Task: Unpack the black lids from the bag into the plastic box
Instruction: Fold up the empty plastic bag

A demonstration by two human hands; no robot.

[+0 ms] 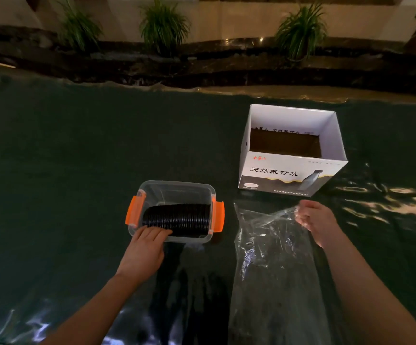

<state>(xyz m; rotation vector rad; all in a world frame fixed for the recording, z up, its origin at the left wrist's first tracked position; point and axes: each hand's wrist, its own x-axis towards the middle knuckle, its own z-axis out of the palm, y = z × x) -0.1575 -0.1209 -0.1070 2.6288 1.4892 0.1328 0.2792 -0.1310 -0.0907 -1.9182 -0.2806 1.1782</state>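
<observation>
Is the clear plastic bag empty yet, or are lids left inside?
Apparently empty: the bag lies flat, pinched by the right hand, while the black lids sit in the plastic box.

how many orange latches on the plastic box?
2: one latch on the box's left end, one latch on its right end. None visible on the other sides.
</observation>
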